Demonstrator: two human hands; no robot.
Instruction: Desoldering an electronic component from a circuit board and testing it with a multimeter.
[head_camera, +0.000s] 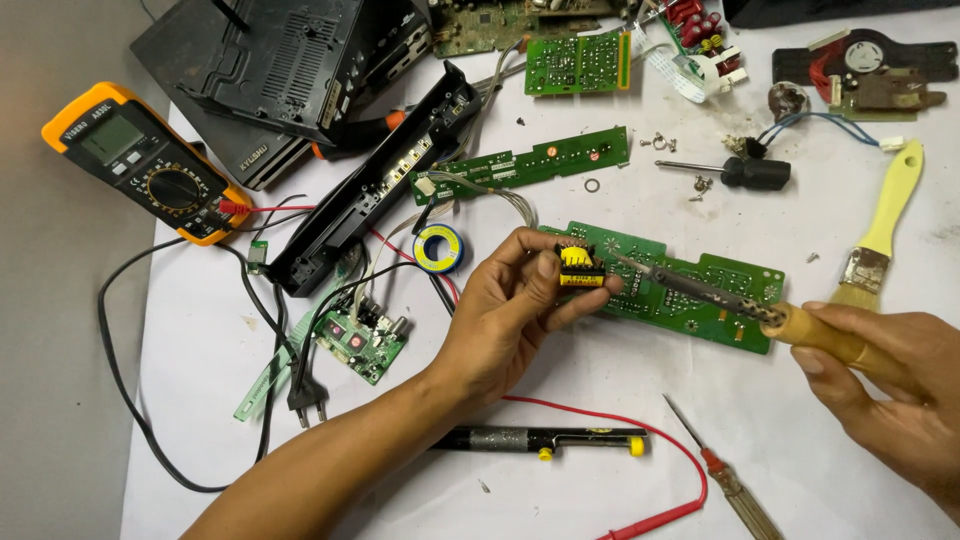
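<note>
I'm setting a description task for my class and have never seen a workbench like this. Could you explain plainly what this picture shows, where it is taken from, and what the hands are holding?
There is one picture, from a camera on a person's head, looking down at their own bare hands over a white-covered table. The left hand pinches a small yellow and black transformer. The right hand grips a soldering iron by its wooden handle, tip near the transformer. Beneath lies a green circuit board. Around them: an orange multimeter, a solder reel, a yellow-handled brush, a desoldering pump, a screwdriver and a black casing.
</note>
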